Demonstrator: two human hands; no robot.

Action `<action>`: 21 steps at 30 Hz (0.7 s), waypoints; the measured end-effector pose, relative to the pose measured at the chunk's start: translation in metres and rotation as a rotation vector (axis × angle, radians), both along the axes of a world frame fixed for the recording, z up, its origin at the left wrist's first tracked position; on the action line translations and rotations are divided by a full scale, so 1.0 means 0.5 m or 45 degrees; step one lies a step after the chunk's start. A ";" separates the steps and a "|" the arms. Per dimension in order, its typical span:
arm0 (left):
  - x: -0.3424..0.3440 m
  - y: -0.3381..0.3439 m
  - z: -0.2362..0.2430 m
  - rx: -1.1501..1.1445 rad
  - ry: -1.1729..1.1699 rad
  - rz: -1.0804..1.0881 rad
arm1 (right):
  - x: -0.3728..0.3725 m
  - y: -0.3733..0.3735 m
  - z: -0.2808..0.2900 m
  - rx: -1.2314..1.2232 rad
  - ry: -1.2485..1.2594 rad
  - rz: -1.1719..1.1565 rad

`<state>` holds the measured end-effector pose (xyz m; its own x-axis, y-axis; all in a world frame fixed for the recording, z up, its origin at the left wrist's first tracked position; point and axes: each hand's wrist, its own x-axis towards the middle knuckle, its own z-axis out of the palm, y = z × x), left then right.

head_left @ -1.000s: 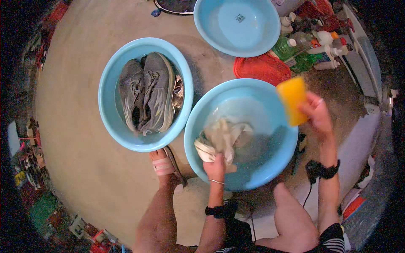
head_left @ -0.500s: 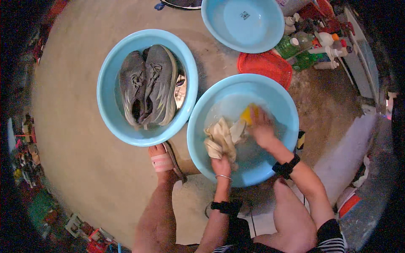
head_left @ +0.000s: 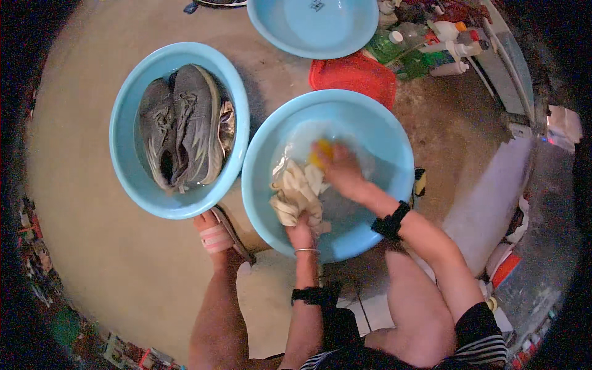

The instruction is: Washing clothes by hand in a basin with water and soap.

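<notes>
Left basin (head_left: 120,126): grey shoes (head_left: 200,132), side by side. Left hand (head_left: 301,234) grasps cream cloth (head_left: 295,191) inside the near basin (head_left: 396,169). Far basin (head_left: 287,28) bears a dark printed mark (head_left: 316,6), illegible. Right hand (head_left: 343,171), motion-blurred, grips a yellow block (head_left: 320,154) just beyond the cloth.

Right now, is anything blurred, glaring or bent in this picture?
In the head view, the right hand and yellow sponge are blurred, the left hand and pale cloth clearer; in the same view, glints show on the water beside the cloth, and the fisheye edges look dark, grainy and curved.
</notes>
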<state>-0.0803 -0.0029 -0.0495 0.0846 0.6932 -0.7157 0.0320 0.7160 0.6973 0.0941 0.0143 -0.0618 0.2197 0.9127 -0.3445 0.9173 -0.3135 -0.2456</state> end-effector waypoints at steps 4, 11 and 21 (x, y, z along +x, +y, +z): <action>-0.009 0.000 0.007 -0.551 -0.353 0.380 | -0.055 -0.016 0.024 0.150 0.837 -0.191; 0.005 0.028 0.075 -0.506 -0.937 0.463 | -0.119 -0.035 0.145 0.325 0.418 0.155; 0.010 0.032 0.107 -0.617 -1.187 0.456 | -0.085 -0.057 0.167 0.190 0.387 0.246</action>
